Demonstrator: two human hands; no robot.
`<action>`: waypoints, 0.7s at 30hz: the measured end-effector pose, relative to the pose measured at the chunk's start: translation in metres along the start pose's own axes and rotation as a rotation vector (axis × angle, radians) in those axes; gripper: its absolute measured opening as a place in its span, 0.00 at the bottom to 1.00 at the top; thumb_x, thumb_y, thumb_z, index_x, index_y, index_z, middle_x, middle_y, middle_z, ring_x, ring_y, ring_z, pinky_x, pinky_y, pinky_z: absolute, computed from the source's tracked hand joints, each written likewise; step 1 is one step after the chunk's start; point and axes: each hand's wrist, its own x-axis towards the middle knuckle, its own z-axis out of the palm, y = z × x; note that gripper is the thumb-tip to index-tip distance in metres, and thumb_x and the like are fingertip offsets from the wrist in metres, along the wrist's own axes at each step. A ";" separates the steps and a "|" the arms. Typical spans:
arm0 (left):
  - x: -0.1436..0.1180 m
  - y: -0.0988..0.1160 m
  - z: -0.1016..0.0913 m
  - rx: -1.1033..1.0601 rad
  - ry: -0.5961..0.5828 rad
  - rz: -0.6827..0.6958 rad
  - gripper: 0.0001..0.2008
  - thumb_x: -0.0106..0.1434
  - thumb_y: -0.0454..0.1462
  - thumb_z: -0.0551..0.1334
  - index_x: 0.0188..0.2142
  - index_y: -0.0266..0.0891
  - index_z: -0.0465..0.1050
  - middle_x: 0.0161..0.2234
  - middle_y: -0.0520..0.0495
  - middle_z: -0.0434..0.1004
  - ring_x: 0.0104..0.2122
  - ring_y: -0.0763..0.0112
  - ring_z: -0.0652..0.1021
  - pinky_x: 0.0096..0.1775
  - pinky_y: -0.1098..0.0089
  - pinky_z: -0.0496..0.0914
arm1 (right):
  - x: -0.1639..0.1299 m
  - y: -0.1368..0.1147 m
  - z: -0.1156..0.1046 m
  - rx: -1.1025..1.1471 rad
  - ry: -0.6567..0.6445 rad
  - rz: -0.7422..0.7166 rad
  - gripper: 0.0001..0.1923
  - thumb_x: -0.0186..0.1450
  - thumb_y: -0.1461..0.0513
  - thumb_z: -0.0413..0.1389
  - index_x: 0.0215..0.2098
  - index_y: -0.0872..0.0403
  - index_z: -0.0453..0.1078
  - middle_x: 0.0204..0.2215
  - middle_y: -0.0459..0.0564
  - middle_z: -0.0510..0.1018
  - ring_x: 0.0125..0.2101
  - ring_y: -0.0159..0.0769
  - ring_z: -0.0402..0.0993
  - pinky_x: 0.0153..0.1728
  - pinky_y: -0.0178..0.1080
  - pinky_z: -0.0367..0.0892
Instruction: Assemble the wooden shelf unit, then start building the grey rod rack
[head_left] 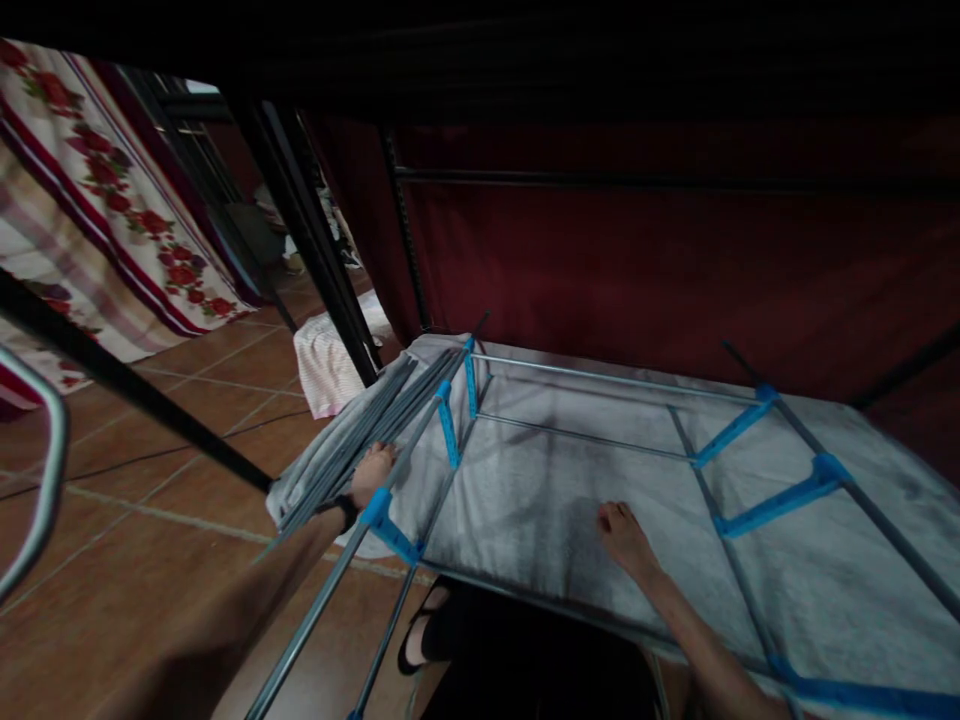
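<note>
My left hand (373,472) is closed over the edge of a bundle of thin grey metal tubes (390,415) at the left end of the cloth-covered surface. Its fingertips are partly hidden against the tubes. My right hand (626,537) hovers over or rests on the grey cloth (540,500), fingers curled in and nothing visible in them. Between and around my arms stands a frame of metal tubes (600,378) joined by blue plastic connectors (448,425). More blue connectors (784,495) join the tubes on the right side.
A dark red fabric (637,270) hangs behind, with a black metal bar (540,180) across it. Black posts (304,230) rise at the left. A flowered curtain (112,190) hangs beyond the tiled floor (187,460). A curved metal tube (56,470) juts in at far left.
</note>
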 end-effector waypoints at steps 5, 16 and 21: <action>-0.018 -0.032 0.041 0.116 -0.053 -0.052 0.21 0.68 0.32 0.49 0.57 0.31 0.69 0.55 0.33 0.69 0.55 0.49 0.70 0.52 0.62 0.66 | -0.010 0.011 0.011 0.072 -0.007 -0.005 0.09 0.61 0.67 0.48 0.35 0.50 0.67 0.35 0.52 0.73 0.40 0.41 0.72 0.47 0.42 0.68; 0.006 -0.010 0.027 0.189 -0.112 -0.173 0.21 0.68 0.32 0.45 0.48 0.26 0.74 0.50 0.28 0.73 0.53 0.47 0.71 0.51 0.58 0.65 | -0.016 -0.006 0.008 -0.048 -0.002 0.031 0.12 0.62 0.68 0.48 0.41 0.52 0.68 0.42 0.55 0.74 0.46 0.42 0.71 0.52 0.41 0.64; 0.000 -0.016 0.024 0.167 -0.135 -0.155 0.19 0.67 0.32 0.48 0.50 0.27 0.72 0.51 0.25 0.73 0.54 0.44 0.71 0.48 0.57 0.66 | -0.018 -0.013 0.004 -0.095 -0.008 0.055 0.12 0.64 0.68 0.48 0.43 0.51 0.68 0.43 0.55 0.73 0.46 0.42 0.71 0.50 0.40 0.63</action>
